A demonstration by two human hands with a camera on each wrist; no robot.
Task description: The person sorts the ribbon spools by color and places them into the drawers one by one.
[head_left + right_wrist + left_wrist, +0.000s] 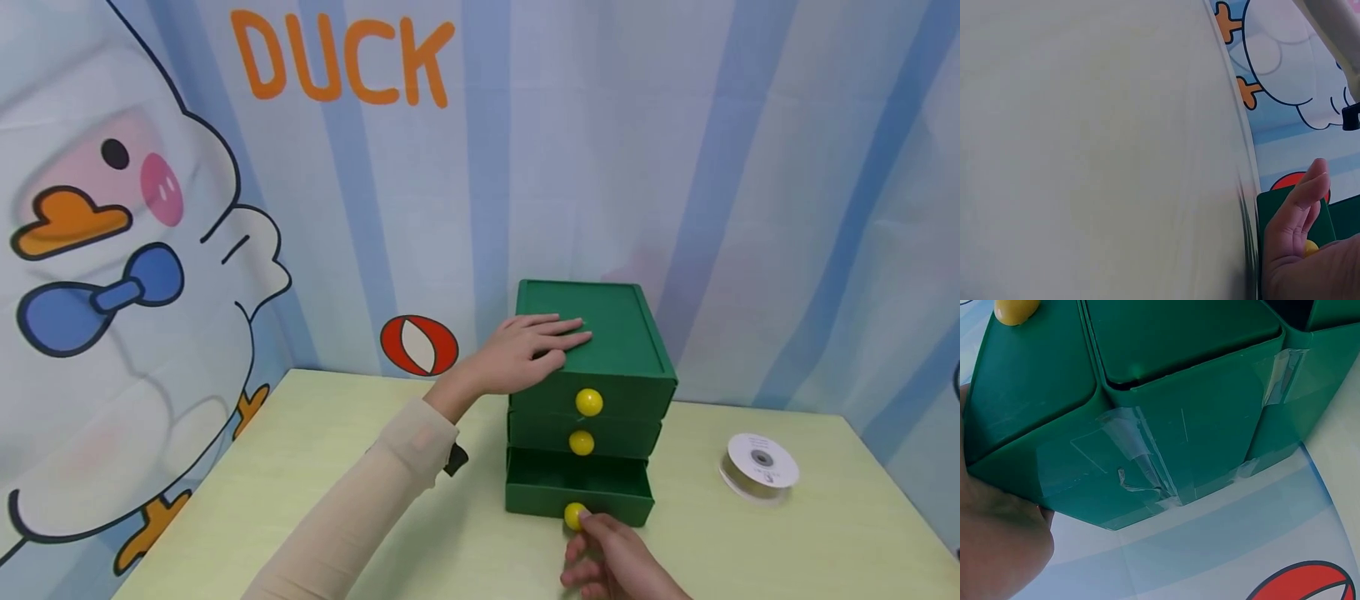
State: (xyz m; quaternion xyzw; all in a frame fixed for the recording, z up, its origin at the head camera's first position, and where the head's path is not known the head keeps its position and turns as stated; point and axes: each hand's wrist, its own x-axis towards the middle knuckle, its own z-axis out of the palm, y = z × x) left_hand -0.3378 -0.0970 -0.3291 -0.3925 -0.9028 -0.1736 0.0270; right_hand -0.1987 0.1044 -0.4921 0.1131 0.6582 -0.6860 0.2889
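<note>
A green three-drawer box [600, 321] with round yellow knobs stands on the table in the head view. Its bottom drawer [517, 497] is pulled out and looks bare inside; the two upper drawers are in. My left hand [521, 354] rests on the box top with its fingers spread out straight. At the bottom drawer's yellow knob [574, 517], my right hand [618, 558] pinches with thumb and finger. In the left wrist view, clear tape [1132, 440] runs over the seams on the box's side. The right wrist view shows the knob [1311, 247] partly hidden by the hand.
A white-sided ribbon spool [761, 462] lies on the pale yellow table [750, 550], right of the box. Behind the table hangs a striped cloth [600, 167] with a duck print. The left sleeve [367, 500] crosses the table's left half.
</note>
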